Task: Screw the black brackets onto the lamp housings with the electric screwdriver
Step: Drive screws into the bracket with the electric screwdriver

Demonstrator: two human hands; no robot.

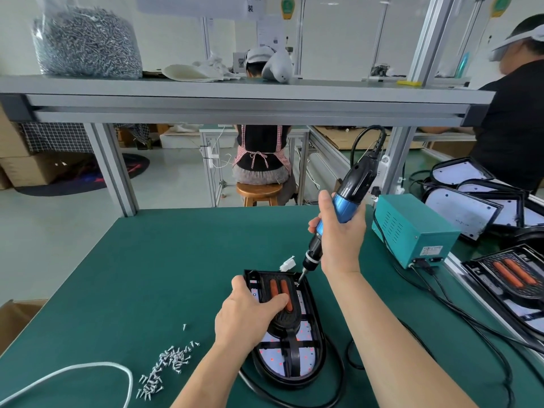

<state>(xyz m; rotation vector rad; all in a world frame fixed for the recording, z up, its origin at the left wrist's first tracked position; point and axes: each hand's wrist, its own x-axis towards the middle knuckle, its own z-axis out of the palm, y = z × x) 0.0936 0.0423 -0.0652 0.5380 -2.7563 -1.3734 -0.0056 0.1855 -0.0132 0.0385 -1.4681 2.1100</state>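
Two bare hands at work on a green mat (164, 260), seen from the head camera. Left hand (247, 316) pressed flat on the black bracket (281, 295), fingers spread over its orange strips, palm down, not closed around anything. Bracket seated inside the lamp housing (312, 357), an oval black shell lying flat near mat centre, slightly toward 5 o'clock. Right hand (341, 234) wrapped firmly around the blue grip of the electric screwdriver (344, 198), at 1 o'clock from the housing. Screwdriver tilted, black body leaning toward 1 o'clock, bit tip touching the bracket's upper right corner. White connector (288, 263) just beyond the housing's far edge, at 12 o'clock from it. Loose screws (167, 363) scattered at 8 o'clock from the housing, well apart from it. White cord (88, 369) looping at 8 o'clock near the mat's front edge. Teal power box (412, 228) at 2 o'clock, black cables trailing from it. More housings (506, 278) stacked at 3 o'clock. Bag of screws (88, 42) on the upper shelf at 11 o'clock.
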